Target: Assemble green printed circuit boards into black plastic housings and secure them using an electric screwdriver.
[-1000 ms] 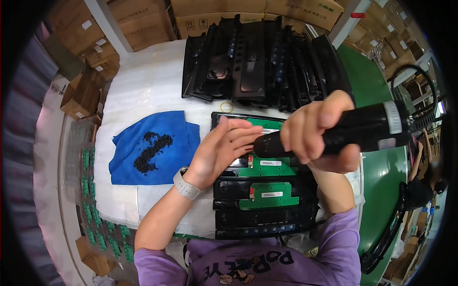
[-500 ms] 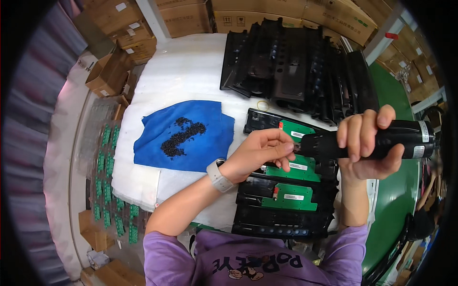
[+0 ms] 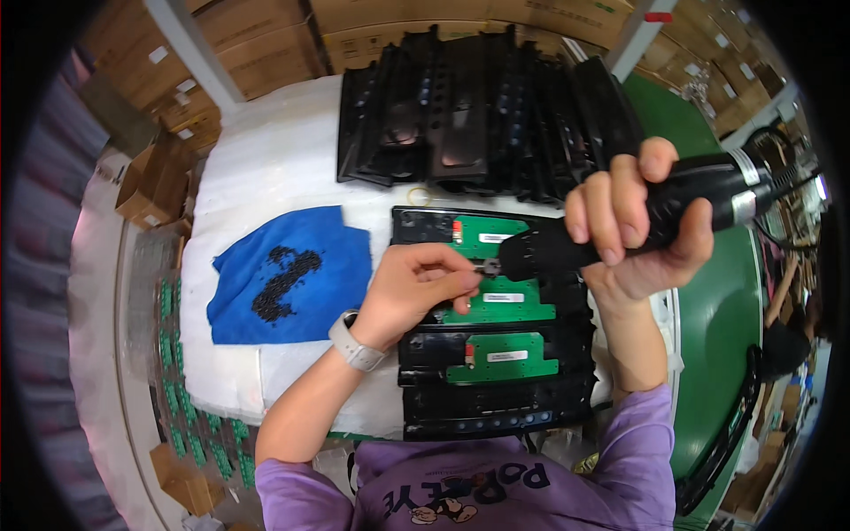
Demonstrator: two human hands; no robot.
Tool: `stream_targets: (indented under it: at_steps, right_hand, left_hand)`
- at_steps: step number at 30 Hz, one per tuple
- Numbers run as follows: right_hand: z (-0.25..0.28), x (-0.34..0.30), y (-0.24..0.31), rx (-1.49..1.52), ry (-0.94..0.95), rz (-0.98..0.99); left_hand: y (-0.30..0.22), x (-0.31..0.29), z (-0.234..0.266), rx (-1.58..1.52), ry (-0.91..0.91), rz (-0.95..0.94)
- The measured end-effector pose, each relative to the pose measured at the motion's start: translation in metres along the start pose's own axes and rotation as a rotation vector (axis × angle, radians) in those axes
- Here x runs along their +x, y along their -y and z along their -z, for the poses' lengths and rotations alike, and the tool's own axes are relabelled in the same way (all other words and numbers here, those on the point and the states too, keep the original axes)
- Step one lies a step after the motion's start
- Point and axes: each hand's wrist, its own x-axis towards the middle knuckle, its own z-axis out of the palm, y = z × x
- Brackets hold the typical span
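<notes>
My right hand point(image 3: 630, 217) is wrapped round a black electric screwdriver point(image 3: 542, 253), its handle slanting up to the right and its tip facing left. At that tip, my left hand point(image 3: 416, 288) pinches with thumb and forefinger; whatever lies between them is too small to make out. Both hands are above black plastic panels point(image 3: 496, 403) fitted with green circuit boards point(image 3: 501, 357), which have white labels and red parts. To the left, a blue cloth point(image 3: 341, 257) carries a scattered pile of small black screws point(image 3: 282, 292).
More black plastic panels point(image 3: 460, 133) stand packed together at the back of the white-covered table point(image 3: 266, 150). Green circuit boards point(image 3: 186, 416) lie in clear trays at the lower left. Cardboard boxes point(image 3: 257, 53) line the back, and a green surface point(image 3: 722, 372) is on the right.
The view has shifted, so the table things appear further left. The screwdriver's handle end has tilted upward. My left hand still pinches at its tip.
</notes>
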Motion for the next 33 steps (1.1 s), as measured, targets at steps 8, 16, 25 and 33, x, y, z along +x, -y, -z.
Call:
stream_targets:
  at_steps: [8,16,25,33]
  right_hand:
    - [-0.004,-0.005,-0.002,-0.1,-0.127,-0.133]
    - [0.02,-0.004,0.006,-0.388,-0.176,-0.226]
    - [0.03,-0.005,-0.009,-0.537,-0.174,-0.269]
    - [0.026,-0.002,-0.017,-0.58,-0.162,-0.33]
  left_hand:
    - [0.009,0.001,-0.002,0.166,-0.013,-0.053]
    - [-0.01,0.003,-0.005,0.96,-0.158,-0.562]
    - [0.014,0.017,0.009,1.267,-0.202,-0.595]
    - [0.015,0.019,0.005,1.226,-0.214,-0.655]
